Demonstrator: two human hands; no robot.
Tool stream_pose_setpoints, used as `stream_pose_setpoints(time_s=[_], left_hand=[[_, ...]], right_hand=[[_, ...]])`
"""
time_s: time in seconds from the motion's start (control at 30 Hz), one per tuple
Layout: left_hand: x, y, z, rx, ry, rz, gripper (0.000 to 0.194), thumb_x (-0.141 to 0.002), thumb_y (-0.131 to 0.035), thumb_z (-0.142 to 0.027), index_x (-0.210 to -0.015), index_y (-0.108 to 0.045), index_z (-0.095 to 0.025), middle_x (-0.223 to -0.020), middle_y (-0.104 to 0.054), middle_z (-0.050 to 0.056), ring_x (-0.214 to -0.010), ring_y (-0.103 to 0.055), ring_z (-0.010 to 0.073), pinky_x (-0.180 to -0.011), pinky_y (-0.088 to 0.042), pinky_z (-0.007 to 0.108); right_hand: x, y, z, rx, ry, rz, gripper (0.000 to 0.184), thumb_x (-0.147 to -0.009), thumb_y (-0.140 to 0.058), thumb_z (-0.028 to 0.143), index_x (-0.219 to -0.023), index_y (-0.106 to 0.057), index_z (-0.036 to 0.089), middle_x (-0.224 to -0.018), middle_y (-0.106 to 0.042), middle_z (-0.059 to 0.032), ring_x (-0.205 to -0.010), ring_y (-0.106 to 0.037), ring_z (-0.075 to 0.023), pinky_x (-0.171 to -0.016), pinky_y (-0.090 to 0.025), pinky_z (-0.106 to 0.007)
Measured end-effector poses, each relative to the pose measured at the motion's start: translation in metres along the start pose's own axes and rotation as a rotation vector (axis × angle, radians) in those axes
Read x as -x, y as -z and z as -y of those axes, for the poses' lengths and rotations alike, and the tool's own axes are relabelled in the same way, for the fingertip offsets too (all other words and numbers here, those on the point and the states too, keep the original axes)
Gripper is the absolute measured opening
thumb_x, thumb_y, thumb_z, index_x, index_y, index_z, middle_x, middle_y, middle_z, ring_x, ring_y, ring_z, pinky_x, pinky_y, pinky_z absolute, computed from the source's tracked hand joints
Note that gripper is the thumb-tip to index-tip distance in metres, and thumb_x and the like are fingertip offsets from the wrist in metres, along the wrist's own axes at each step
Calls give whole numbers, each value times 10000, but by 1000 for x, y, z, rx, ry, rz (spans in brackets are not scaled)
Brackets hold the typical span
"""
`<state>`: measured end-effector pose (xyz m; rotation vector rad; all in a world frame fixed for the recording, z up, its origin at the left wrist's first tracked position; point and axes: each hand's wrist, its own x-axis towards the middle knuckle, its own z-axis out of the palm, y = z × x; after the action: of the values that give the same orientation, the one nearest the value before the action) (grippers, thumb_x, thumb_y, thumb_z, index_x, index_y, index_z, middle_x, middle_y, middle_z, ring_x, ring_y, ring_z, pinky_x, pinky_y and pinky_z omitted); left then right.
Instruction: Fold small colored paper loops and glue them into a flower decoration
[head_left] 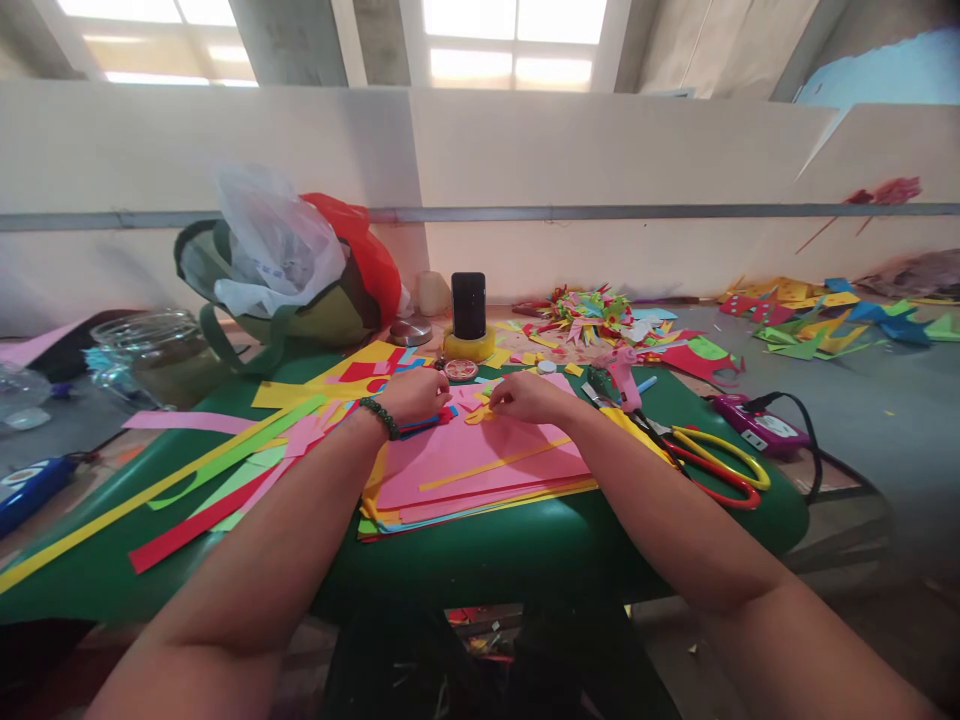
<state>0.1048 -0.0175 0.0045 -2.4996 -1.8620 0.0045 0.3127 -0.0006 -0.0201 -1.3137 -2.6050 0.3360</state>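
A stack of pink paper sheets [480,450] lies before me, other colours showing along its lower edge. My left hand [416,395], with a dark bead bracelet [381,415] at the wrist, hovers over its upper left part, fingers curled closed; anything in them is hidden. To the right, my right hand [531,398] has thumb and fingers pinched together above the stack; I cannot make out what they hold. Small yellow paper pieces [478,414] lie between the hands, nearest the right fingertips. Blue paper strips [424,425] sit below my left hand.
Scissors with yellow and red handles [720,470], a pink glue gun [624,378] and a purple box with a cable [761,425] are at right. Long coloured strips [202,515] spread left. Behind stand a phone [469,305], a bag [300,310] and a glass jar [161,360].
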Motion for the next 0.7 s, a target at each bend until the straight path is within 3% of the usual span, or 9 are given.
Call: stream_pose_setpoints(time_s=[0.23,0.37,0.53,0.6,0.7], left_hand=[[2,-1,-5,55,-77,-58,298,-853,-499,-341,-988,-731,-212,-965,-744,95,-908,-660,252,-725,-460,310],[2,-2,-8,90,-87,-62,285,-830,-527,-345,-976,-731,-209,-929,-750,91,-899,-664,257,-717,-453,308],[3,-1,-8,108,-101,-92,273,-823,-523,-342,-959,-725,-219,-919,-747,83,-893,-663,252,-707,-447,305],[3,0,-9,195,-123,-104,270,-816,-528,-360,-940,-716,-210,-884,-739,80,-854,-661,249,-692,-449,308],[2,1,-14,493,-153,-77,372,-847,-472,-494,-871,-686,-191,-837,-715,76,-779,-657,224,-650,-462,296]], right_hand=[[-1,-1,-6,49,-42,-120,374,-688,-592,68,-986,-762,217,-801,-721,-39,-683,-605,-160,-564,-361,-237],[-3,-6,-10,108,11,-68,225,-716,-642,120,-874,-768,219,-799,-708,-52,-693,-602,-168,-537,-334,-239],[-1,-2,-9,19,47,-74,122,-731,-676,156,-815,-755,196,-813,-704,-47,-724,-602,-163,-574,-364,-234],[0,1,-7,-14,50,-112,110,-734,-689,175,-822,-754,192,-814,-699,-45,-728,-603,-159,-606,-387,-235],[1,4,-4,-16,57,-182,110,-744,-692,168,-833,-754,185,-842,-689,-52,-747,-603,-158,-654,-408,-244]])
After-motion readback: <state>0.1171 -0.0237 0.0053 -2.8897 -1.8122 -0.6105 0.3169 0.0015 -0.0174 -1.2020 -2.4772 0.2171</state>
